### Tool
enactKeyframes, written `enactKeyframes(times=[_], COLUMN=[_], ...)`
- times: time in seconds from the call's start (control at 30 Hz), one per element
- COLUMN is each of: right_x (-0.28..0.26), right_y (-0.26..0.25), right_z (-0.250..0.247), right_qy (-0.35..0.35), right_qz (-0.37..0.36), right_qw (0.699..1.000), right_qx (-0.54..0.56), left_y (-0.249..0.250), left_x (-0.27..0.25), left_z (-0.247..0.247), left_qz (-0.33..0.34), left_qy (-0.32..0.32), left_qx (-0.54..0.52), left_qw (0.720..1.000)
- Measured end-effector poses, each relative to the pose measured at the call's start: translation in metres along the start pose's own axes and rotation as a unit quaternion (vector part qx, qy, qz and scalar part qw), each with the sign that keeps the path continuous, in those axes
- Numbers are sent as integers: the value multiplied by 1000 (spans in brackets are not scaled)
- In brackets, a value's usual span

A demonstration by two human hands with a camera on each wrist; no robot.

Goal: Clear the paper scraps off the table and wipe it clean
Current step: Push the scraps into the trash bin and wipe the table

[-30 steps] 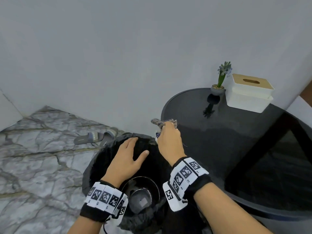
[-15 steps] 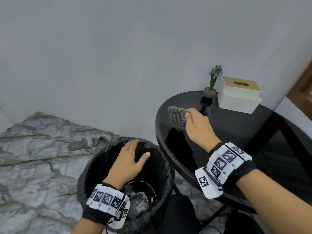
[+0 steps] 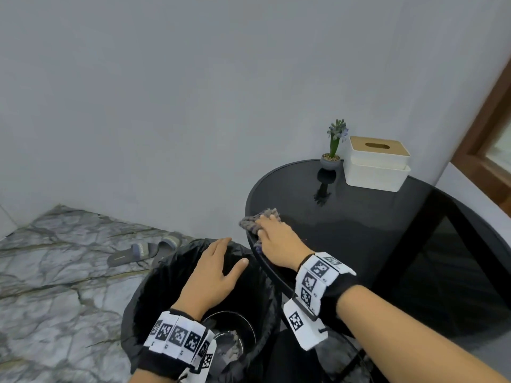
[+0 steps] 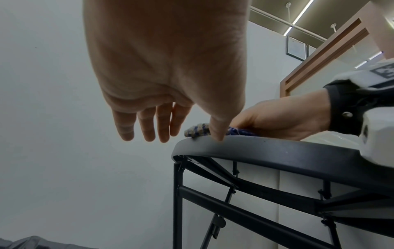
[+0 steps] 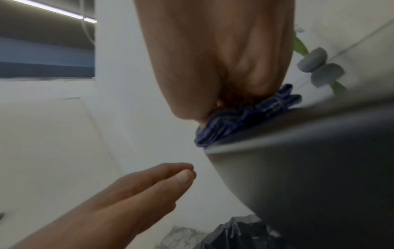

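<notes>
Right wrist view is blurred; right hand (image 5: 217,59) grips half-hidden cloth (image 5: 245,116); left hand (image 3: 210,275) spread.

- The table (image 3: 359,244) has a smooth, glossy black top that mirrors what stands on it. Its rim looks matt grey.
- The legs (image 4: 177,202) under the table are dark, matt metal bars.
- The cloth (image 3: 255,220) at the table's near-left edge is coarse woven fabric, rough and matt.
- The bin liner (image 3: 143,294) beside the table is thin black plastic, crinkled and faintly shiny.
- The tissue box (image 3: 376,175) at the table's far edge is smooth, matt white plastic with a pale wood-look lid.
- The pot (image 3: 330,161), also at the table's far edge, is matt grey.
- The floor (image 3: 55,286) left of the table is polished, veined grey stone.
- The wall (image 3: 193,106) behind the table is smooth and matt.
</notes>
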State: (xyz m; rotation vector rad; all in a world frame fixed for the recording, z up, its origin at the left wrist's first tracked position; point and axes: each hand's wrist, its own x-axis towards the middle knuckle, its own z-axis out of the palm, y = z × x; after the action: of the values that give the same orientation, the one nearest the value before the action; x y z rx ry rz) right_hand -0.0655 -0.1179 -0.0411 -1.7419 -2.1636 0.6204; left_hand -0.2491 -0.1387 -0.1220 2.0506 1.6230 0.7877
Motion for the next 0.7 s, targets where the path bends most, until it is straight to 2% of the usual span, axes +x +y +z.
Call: enactKeyframes(times=[0.13,0.33,0.5,0.7], right_x=[-27,-70,-43,-11], right_y=[9,30,22,4], right_z=[5,-1,-9,-3], right_qy=[-24,-22,-28,-62], right_qz=[-59,-62,-16,-55], right_qw=[998,996,998,989], right_qx=[-25,-67,-54,-120], left_y=[-2,1,7,5], left_x=[-4,-9,-6,-5], left_z=[-3,-3,-2,2], left_qz=[1,7,24,19], left_qy=[10,5,-1,-14], left_qx=[-4,-7,9,26], left_qw=[1000,1000,1000,999])
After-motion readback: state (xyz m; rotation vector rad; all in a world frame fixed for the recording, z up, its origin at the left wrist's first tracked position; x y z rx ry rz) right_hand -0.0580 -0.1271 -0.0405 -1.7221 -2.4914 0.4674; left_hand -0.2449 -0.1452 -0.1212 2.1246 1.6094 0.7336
